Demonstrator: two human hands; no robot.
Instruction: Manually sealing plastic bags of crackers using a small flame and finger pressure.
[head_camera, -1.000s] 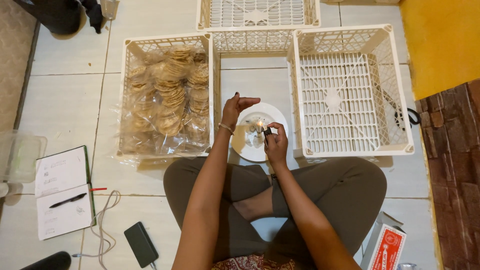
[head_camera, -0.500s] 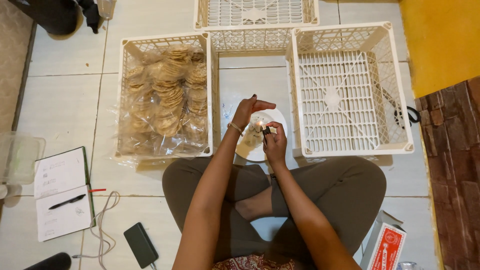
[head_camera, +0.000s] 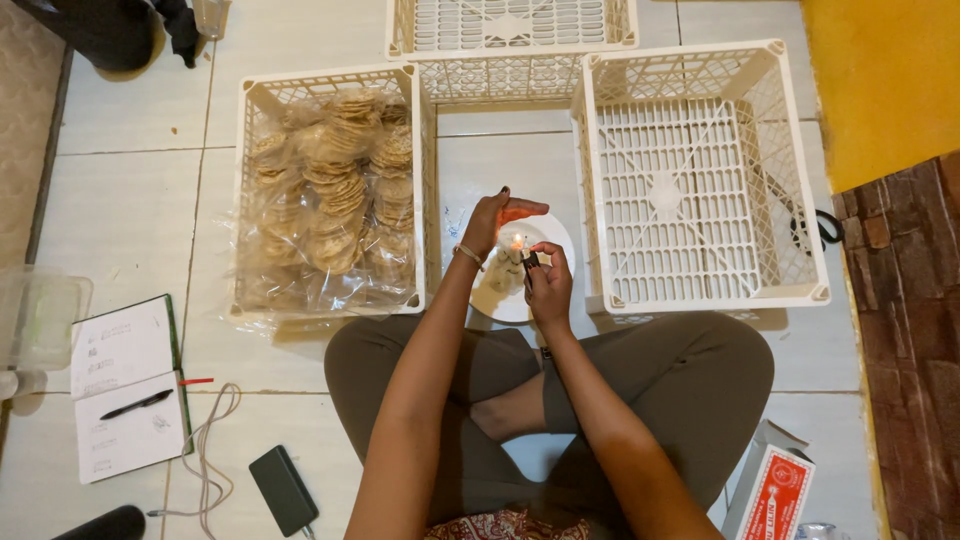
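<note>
Pale tiled floor fills the view, and a person sits cross-legged on it in olive trousers, facing three cream plastic lattice crates. Left crate holds clear bags of round tan crackers, right crate and far crate hold nothing. Between the two near crates lies a small round white plate with a lit candle burning on it. Both forearms stretch forward from the lap toward the plate. Left hand is raised on its edge, fingers together and curved, cupped just left of and beyond the flame, gripping nothing. Right hand sits near the flame, fingertips pinched on a small dark object too small to identify.
</note>
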